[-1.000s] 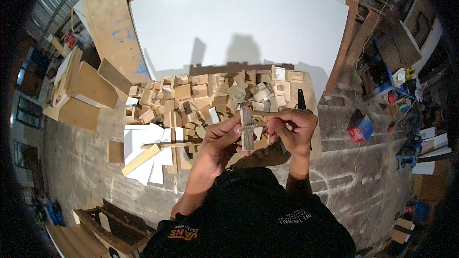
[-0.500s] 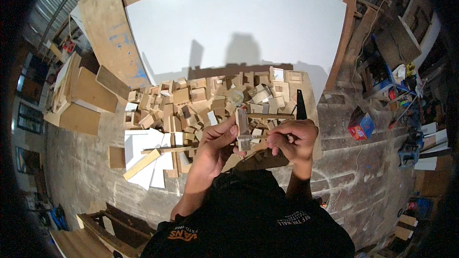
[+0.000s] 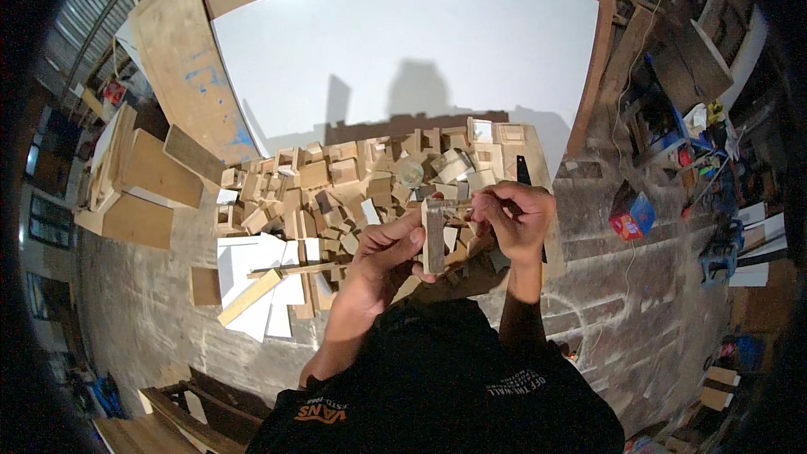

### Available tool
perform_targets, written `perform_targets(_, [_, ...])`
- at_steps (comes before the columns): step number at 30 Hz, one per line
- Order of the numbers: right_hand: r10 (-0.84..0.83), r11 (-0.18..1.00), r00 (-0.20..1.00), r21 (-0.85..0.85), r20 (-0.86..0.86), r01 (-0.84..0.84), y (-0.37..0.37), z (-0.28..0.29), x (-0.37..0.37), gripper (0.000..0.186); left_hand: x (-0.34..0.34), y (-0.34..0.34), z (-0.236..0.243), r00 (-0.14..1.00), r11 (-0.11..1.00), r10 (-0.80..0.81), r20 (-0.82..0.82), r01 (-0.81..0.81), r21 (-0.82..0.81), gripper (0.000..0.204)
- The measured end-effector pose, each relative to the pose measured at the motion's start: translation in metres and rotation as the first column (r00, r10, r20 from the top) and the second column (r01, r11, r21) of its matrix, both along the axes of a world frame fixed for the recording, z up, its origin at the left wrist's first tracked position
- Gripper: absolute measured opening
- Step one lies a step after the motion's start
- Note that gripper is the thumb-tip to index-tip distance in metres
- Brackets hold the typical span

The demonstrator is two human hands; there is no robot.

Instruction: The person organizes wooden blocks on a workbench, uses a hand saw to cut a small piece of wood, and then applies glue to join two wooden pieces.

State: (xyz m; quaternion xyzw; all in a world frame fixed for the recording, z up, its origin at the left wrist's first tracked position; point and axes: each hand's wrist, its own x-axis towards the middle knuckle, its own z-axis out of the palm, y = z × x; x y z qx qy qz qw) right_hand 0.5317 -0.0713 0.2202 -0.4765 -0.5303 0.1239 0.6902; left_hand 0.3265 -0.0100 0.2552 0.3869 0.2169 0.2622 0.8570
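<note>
My left hand (image 3: 388,254) is closed round a small wooden piece (image 3: 433,244), held upright over the near side of the table with its narrow face towards me. In my right hand (image 3: 517,217) the fingers pinch a thin stick (image 3: 456,203). Its far end meets the upper part of the wooden piece; whether that end carries bristles is too small to tell. Beyond both hands, many small wooden blocks and little open wooden boxes (image 3: 345,170) cover the table. Among them stands a round translucent cup (image 3: 409,172), just past the wooden piece.
A black tapered blade (image 3: 523,171) lies at the table's right. White offcut sheets (image 3: 261,277) and a wooden strip (image 3: 250,297) lie at the left. A large white panel (image 3: 403,42) stands behind. Right of the table, a red and blue box (image 3: 632,217) sits on the floor.
My right hand has moved up and away from me, taking the stick from the wooden piece's lower part to its upper part. My left hand still holds the piece, turned slightly. The view shifted a little.
</note>
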Motion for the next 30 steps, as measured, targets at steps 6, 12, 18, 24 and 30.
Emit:
perform_targets(6, [0.021, 0.998, 0.960, -0.058, -0.280, -0.038, -0.012, -0.002, -0.016, 0.008, -0.002, -0.002, 0.001, 0.996, 0.998, 0.036, -0.079, -0.032, 0.057, 0.043])
perform_targets(12, [-0.017, 0.997, 0.977, -0.073, -0.212, 0.001, -0.019, -0.001, -0.023, 0.007, -0.009, 0.001, 0.000, 1.000, 1.000, -0.005, 0.005, 0.005, -0.001, 0.035])
perform_targets(18, [-0.060, 0.993, 0.998, -0.098, -0.006, 0.059, -0.027, 0.017, -0.034, 0.013, -0.017, 0.003, -0.001, 0.999, 1.000, -0.014, 0.037, 0.013, 0.004, 0.037])
perform_targets(24, [-0.016, 0.999, 0.997, -0.051, 0.075, 0.020, -0.034, 0.020, -0.038, 0.017, -0.022, 0.004, -0.003, 0.997, 0.999, -0.004, 0.079, 0.008, -0.046, 0.037])
perform_targets(30, [-0.033, 0.999, 0.999, -0.032, 0.020, 0.033, -0.037, 0.014, -0.041, 0.017, -0.029, 0.000, -0.002, 0.995, 0.999, 0.000, 0.100, 0.004, -0.041, 0.038])
